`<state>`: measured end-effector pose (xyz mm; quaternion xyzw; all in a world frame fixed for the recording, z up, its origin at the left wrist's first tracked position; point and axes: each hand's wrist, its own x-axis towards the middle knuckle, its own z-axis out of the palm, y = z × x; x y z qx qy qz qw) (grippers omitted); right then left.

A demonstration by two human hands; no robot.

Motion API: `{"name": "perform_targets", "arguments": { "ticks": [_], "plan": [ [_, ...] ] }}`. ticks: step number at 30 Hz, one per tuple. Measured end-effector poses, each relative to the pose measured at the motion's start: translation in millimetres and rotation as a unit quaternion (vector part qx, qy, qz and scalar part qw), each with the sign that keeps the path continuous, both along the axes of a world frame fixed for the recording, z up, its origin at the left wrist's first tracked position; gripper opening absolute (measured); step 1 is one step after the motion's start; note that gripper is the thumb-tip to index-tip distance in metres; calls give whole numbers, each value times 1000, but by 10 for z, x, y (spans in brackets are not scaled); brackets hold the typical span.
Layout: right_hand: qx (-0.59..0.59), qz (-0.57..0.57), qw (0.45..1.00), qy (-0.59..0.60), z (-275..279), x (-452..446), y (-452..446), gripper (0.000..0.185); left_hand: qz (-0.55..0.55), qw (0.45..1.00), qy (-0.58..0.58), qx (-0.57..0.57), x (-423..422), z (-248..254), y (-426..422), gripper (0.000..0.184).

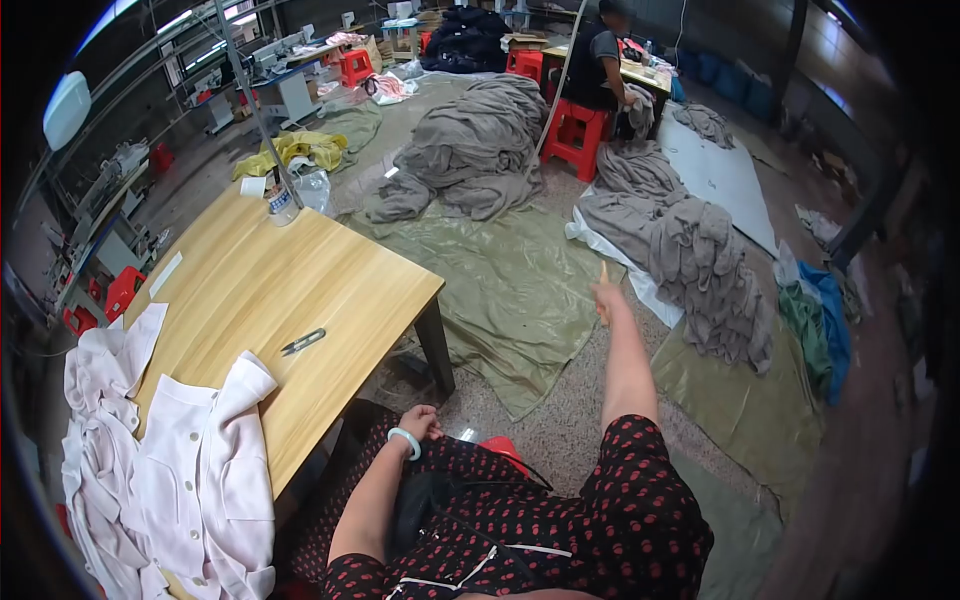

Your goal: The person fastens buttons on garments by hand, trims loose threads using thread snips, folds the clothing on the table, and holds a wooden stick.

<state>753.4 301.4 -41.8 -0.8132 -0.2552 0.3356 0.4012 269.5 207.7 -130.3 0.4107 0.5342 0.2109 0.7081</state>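
Observation:
My right hand [607, 296] is stretched out over the floor at the right, its index finger pointing forward and the others curled; nothing shows in it. Near my lap rests my left hand [420, 422], fingers bent, with a pale bracelet on the wrist; whether it holds anything is hidden. Left of it stands a wooden table [370, 290] with black thread snips [303, 342] lying on top. Pale buttoned cardigans [205, 450] lie over the table's near left end. Beyond my right hand are heaped grey fabrics [700, 260].
A large grey fabric pile [470, 140] lies on a green sheet [490, 290] ahead. Behind it, a person [590, 70] is beside a red stool [575, 140]. Sewing machines [275, 62] line the back left. A metal pole [250, 95] rises at the table's far end.

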Motion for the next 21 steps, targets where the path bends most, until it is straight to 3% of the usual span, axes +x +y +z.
{"name": "perform_targets", "arguments": {
  "ticks": [8, 10, 12, 15, 21],
  "plan": [
    [-30, 82, 996, 18, -163, -182, -211, 26, -5, 1000, -17, 0, -18, -26, -43, 26],
    [21, -30, 999, -21, -580, -184, -275, 25, -2, 1000, -18, 2, -1, -41, -33, 26],
    [25, -55, 998, -35, -878, -194, -319, 26, -16, 1000, 6, 10, 14, -25, -28, 30],
    [-61, 28, 998, -10, -518, -624, -550, 25, -23, 999, -14, 28, -37, -108, -39, 27],
    [-106, 57, 993, -9, -840, -916, -741, 26, -21, 999, -19, 31, -25, -78, -52, 25]
  ]
}}
